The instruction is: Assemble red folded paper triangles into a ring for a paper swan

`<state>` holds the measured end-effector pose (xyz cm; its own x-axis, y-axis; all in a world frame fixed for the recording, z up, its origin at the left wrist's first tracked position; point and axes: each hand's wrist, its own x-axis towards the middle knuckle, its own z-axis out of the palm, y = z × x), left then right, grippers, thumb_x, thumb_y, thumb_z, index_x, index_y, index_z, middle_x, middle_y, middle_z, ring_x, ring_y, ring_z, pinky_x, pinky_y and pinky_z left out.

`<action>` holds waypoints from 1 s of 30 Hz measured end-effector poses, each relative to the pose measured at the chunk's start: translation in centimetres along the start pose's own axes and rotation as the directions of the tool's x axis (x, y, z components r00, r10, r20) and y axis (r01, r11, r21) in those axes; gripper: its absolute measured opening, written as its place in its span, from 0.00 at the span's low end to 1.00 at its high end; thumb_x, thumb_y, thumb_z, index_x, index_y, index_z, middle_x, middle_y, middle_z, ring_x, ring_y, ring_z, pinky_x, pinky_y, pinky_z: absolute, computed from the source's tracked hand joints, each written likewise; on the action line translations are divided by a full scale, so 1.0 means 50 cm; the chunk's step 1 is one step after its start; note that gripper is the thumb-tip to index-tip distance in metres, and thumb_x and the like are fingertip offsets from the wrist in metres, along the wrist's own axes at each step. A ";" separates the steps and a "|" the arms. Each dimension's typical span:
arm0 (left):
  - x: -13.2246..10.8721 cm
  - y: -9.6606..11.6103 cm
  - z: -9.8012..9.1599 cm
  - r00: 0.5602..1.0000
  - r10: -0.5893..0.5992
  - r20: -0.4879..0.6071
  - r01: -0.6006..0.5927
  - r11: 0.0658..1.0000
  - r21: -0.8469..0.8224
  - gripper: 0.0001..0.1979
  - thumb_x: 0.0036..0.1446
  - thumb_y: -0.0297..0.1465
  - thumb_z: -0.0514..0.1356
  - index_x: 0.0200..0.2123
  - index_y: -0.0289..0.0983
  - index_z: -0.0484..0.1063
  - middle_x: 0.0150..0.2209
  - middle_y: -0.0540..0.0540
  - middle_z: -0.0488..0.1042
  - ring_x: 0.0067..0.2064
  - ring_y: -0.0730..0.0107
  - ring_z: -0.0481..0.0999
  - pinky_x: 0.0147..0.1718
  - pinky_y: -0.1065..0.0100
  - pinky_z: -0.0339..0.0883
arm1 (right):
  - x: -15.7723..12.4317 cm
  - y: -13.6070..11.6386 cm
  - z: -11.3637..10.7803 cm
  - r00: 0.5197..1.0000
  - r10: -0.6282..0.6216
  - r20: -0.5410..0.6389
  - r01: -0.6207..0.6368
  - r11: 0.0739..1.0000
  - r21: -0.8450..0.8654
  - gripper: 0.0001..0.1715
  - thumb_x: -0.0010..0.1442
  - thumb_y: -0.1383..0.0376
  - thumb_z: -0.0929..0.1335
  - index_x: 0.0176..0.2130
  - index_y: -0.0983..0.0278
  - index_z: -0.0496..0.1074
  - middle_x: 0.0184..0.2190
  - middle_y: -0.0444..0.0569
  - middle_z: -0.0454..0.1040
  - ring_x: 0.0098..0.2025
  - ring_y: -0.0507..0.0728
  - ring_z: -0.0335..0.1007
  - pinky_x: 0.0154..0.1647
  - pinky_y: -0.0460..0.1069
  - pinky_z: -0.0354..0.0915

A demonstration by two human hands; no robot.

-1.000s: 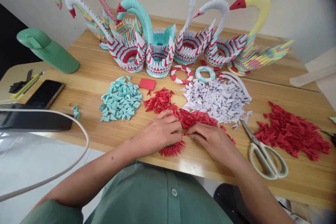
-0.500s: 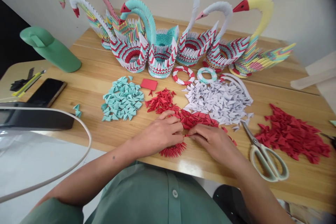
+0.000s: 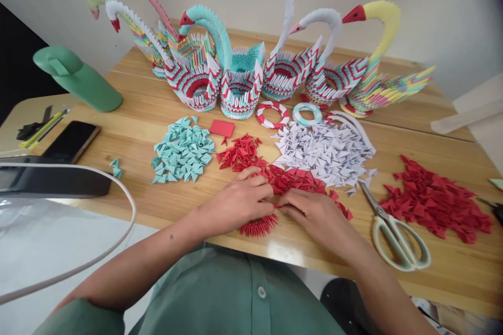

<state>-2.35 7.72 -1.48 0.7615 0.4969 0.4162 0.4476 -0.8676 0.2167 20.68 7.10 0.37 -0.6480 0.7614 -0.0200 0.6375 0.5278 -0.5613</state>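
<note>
My left hand point(image 3: 238, 201) and my right hand point(image 3: 314, 214) meet at the near edge of the wooden table point(image 3: 129, 115), fingers curled and pinched together. Under the left hand lies a curved row of joined red paper pieces point(image 3: 258, 226), which that hand grips. The right hand's fingertips pinch a small red folded piece against the row's end. Just beyond the hands lies a pile of loose red folded triangles point(image 3: 275, 167).
A teal triangle pile point(image 3: 181, 149), a white one point(image 3: 324, 149) and a second red one point(image 3: 436, 201) lie around. Scissors point(image 3: 395, 233) rest at the right. Several paper swans point(image 3: 239, 73) line the back. A phone point(image 3: 70, 141) and green object point(image 3: 78, 78) sit left.
The view has shifted slightly. Both hands stay at the same spot, fingers still working at the end of the red row.
</note>
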 end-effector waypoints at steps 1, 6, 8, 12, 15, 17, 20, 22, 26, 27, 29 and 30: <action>0.001 0.000 0.000 1.000 0.000 0.002 0.000 1.000 0.005 0.14 0.68 0.28 0.54 0.30 0.38 0.74 0.34 0.50 0.73 0.41 0.67 0.67 0.62 0.55 0.56 | -0.001 -0.002 0.004 1.000 -0.009 -0.008 0.009 1.000 -0.015 0.08 0.67 0.70 0.65 0.37 0.60 0.73 0.32 0.42 0.76 0.33 0.53 0.74 0.33 0.47 0.62; -0.001 -0.008 -0.010 0.999 -0.042 -0.020 0.042 0.999 -0.024 0.11 0.68 0.27 0.55 0.33 0.38 0.75 0.35 0.50 0.74 0.42 0.68 0.68 0.61 0.56 0.57 | -0.012 -0.002 0.022 0.998 -0.023 -0.060 0.018 0.997 -0.076 0.10 0.68 0.69 0.63 0.39 0.61 0.73 0.33 0.46 0.76 0.33 0.54 0.74 0.32 0.47 0.64; -0.005 -0.015 -0.022 0.996 -0.085 -0.040 0.084 0.996 -0.037 0.10 0.68 0.27 0.56 0.35 0.39 0.75 0.36 0.50 0.75 0.43 0.69 0.69 0.59 0.57 0.58 | -0.016 0.000 0.026 0.996 -0.031 -0.083 0.025 0.997 -0.072 0.10 0.68 0.69 0.63 0.40 0.61 0.73 0.34 0.46 0.76 0.33 0.54 0.74 0.32 0.47 0.64; -0.013 -0.023 -0.041 0.994 -0.111 -0.014 0.111 0.994 -0.002 0.11 0.67 0.25 0.56 0.34 0.40 0.76 0.37 0.48 0.75 0.42 0.67 0.70 0.57 0.56 0.59 | -0.019 0.003 0.030 0.992 -0.047 -0.114 0.040 0.998 -0.057 0.09 0.69 0.68 0.63 0.40 0.61 0.73 0.34 0.45 0.77 0.33 0.53 0.75 0.32 0.47 0.64; -0.011 -0.021 -0.042 0.996 -0.081 0.033 0.081 0.997 0.003 0.10 0.66 0.25 0.57 0.33 0.40 0.76 0.37 0.49 0.74 0.42 0.66 0.69 0.56 0.55 0.60 | -0.020 0.002 0.031 0.992 -0.047 -0.121 0.042 0.998 -0.043 0.09 0.69 0.68 0.63 0.40 0.61 0.73 0.35 0.45 0.76 0.34 0.53 0.75 0.33 0.47 0.65; -0.005 -0.018 -0.039 0.996 -0.064 0.059 0.063 0.998 0.012 0.11 0.66 0.25 0.57 0.33 0.39 0.76 0.37 0.49 0.73 0.42 0.66 0.69 0.56 0.56 0.60 | -0.021 0.001 0.032 0.992 -0.045 -0.118 0.042 0.999 -0.030 0.09 0.70 0.68 0.63 0.40 0.61 0.72 0.35 0.45 0.76 0.34 0.53 0.75 0.34 0.47 0.65; 0.003 -0.018 -0.033 0.995 -0.052 0.088 0.049 0.998 0.037 0.11 0.66 0.25 0.56 0.31 0.38 0.75 0.36 0.48 0.73 0.42 0.66 0.68 0.56 0.56 0.60 | -0.023 0.001 0.034 0.992 -0.049 -0.115 0.048 0.999 -0.014 0.09 0.70 0.68 0.63 0.40 0.61 0.71 0.35 0.45 0.75 0.35 0.53 0.74 0.34 0.47 0.64; 0.007 -0.020 -0.027 0.995 -0.050 0.083 0.047 0.998 0.045 0.11 0.66 0.25 0.56 0.31 0.37 0.74 0.35 0.48 0.72 0.41 0.66 0.68 0.55 0.56 0.61 | -0.024 0.002 0.036 0.992 -0.057 -0.115 0.056 0.998 -0.013 0.08 0.70 0.69 0.63 0.40 0.61 0.71 0.35 0.45 0.75 0.35 0.53 0.74 0.35 0.47 0.64; 0.005 -0.024 -0.012 0.997 -0.046 0.055 0.043 0.998 0.042 0.11 0.66 0.25 0.56 0.30 0.37 0.73 0.33 0.49 0.72 0.40 0.67 0.67 0.53 0.58 0.62 | -0.026 0.004 0.040 0.990 -0.071 -0.119 0.065 0.996 -0.057 0.08 0.70 0.68 0.62 0.39 0.62 0.70 0.35 0.47 0.74 0.38 0.55 0.72 0.37 0.49 0.65; 0.004 -0.025 -0.009 0.998 -0.044 0.045 0.042 0.998 0.043 0.11 0.65 0.24 0.56 0.30 0.37 0.73 0.33 0.49 0.72 0.39 0.67 0.67 0.53 0.59 0.62 | -0.026 0.004 0.041 0.990 -0.072 -0.121 0.064 0.996 -0.070 0.08 0.70 0.68 0.62 0.39 0.62 0.70 0.35 0.47 0.74 0.38 0.56 0.72 0.37 0.49 0.65; 0.001 -0.026 -0.003 0.999 -0.041 0.030 0.040 0.998 0.048 0.11 0.65 0.24 0.57 0.29 0.37 0.73 0.33 0.50 0.72 0.39 0.67 0.67 0.55 0.58 0.61 | -0.026 0.004 0.043 0.989 -0.072 -0.129 0.061 0.994 -0.086 0.09 0.70 0.68 0.62 0.39 0.62 0.71 0.35 0.48 0.74 0.38 0.56 0.72 0.37 0.50 0.66; -0.001 -0.026 -0.002 0.999 -0.041 0.027 0.040 0.998 0.049 0.11 0.65 0.24 0.57 0.29 0.37 0.73 0.33 0.50 0.72 0.39 0.68 0.67 0.56 0.58 0.60 | -0.026 0.004 0.044 0.989 -0.071 -0.130 0.059 0.994 -0.089 0.09 0.70 0.69 0.62 0.39 0.62 0.71 0.35 0.48 0.74 0.38 0.56 0.72 0.37 0.50 0.66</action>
<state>-3.00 8.85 -1.70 0.7548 0.5327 0.3827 0.5003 -0.8449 0.1895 20.74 5.40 -1.54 -0.6318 0.7646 0.1272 0.6325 0.6034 -0.4856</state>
